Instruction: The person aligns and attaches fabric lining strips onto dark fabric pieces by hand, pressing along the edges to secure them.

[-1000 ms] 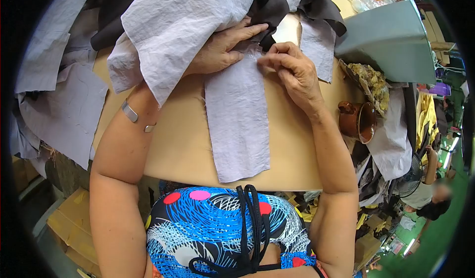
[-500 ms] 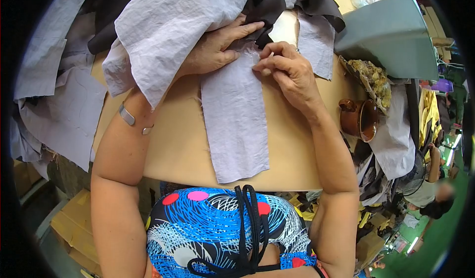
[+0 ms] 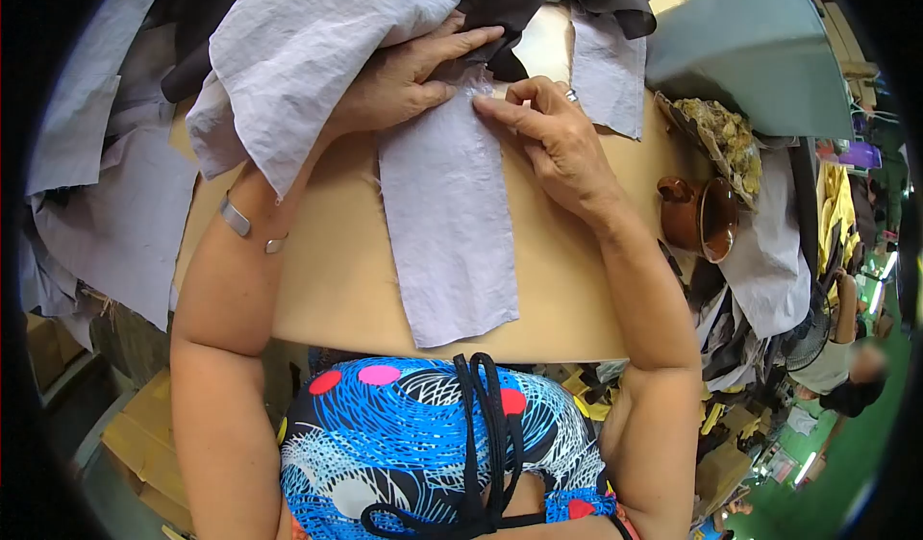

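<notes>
A long pale grey fabric strip (image 3: 452, 223) lies on the tan table, its sides frayed, its top end wrinkled. My left hand (image 3: 409, 74) lies flat across the top end with fingers stretched out, thumb on the cloth. A larger grey fabric piece (image 3: 298, 50) drapes over my left wrist and forearm. My right hand (image 3: 562, 146) is closed in a pinch at the strip's upper right edge, with the index fingertip on the cloth. Whether the thumb grips from below is hidden. Black fabric (image 3: 505, 6) lies just beyond my left fingertips.
Right of my right hand stand a brown ceramic mug (image 3: 697, 218) and a grey-blue bin (image 3: 750, 59). More grey fabric pieces (image 3: 125, 213) hang at the table's left edge. The tan tabletop (image 3: 327, 280) shows around the strip. Another person (image 3: 836, 372) is far off at right.
My right index finger has moved left onto the strip's edge. The strip and my left hand appear shifted slightly left and up in view, along with the surroundings.
</notes>
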`<state>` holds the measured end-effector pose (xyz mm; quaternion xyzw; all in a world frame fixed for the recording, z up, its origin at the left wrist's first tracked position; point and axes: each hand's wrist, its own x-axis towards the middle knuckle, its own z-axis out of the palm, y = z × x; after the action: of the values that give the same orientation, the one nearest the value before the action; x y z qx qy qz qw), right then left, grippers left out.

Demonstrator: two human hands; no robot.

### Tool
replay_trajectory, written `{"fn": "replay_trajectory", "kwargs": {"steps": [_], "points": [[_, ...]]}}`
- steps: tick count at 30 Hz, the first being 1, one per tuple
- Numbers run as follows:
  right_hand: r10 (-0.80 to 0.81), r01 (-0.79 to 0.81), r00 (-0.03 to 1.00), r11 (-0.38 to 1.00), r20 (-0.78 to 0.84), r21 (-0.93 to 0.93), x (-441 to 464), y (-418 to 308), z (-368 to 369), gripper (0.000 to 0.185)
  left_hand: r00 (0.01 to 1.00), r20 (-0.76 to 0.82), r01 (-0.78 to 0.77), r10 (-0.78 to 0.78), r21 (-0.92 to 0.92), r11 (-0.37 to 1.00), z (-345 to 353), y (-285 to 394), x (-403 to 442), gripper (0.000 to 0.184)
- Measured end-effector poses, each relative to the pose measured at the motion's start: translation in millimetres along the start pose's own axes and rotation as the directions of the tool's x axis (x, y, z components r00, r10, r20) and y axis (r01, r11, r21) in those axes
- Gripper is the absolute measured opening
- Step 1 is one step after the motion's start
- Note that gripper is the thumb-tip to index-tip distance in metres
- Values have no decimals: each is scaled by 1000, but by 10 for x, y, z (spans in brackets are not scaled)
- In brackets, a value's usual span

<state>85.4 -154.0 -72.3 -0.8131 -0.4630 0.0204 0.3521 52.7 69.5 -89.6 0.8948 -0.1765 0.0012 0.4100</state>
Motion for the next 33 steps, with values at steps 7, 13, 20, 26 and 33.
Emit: {"fn": "replay_trajectory", "kwargs": {"steps": [7, 13, 20, 26, 33], "points": [[-100, 94, 975, 995, 200, 39, -362, -65, -151, 37, 999, 7, -42, 42, -39, 998, 10, -42, 16, 65], [-15, 27, 993, 993, 113, -112, -211, -138, -44, 34, 995, 0, -101, 101, 28, 994, -26, -22, 49, 61], [-143, 171, 928, 984, 343, -52, -802, -367, -261, 38, 996, 92, 12, -12, -3, 1000, -85, 66, 57, 68], [-40, 46, 961, 999, 275, -12, -680, -322, -218, 43, 993, 114, 24, -32, 67, 997, -116, 89, 63, 69], [-299, 400, 888, 877, 351, -265, -1178, -459, -223, 38, 990, 112, 74, -85, 98, 992, -137, 174, 56, 69]]}}
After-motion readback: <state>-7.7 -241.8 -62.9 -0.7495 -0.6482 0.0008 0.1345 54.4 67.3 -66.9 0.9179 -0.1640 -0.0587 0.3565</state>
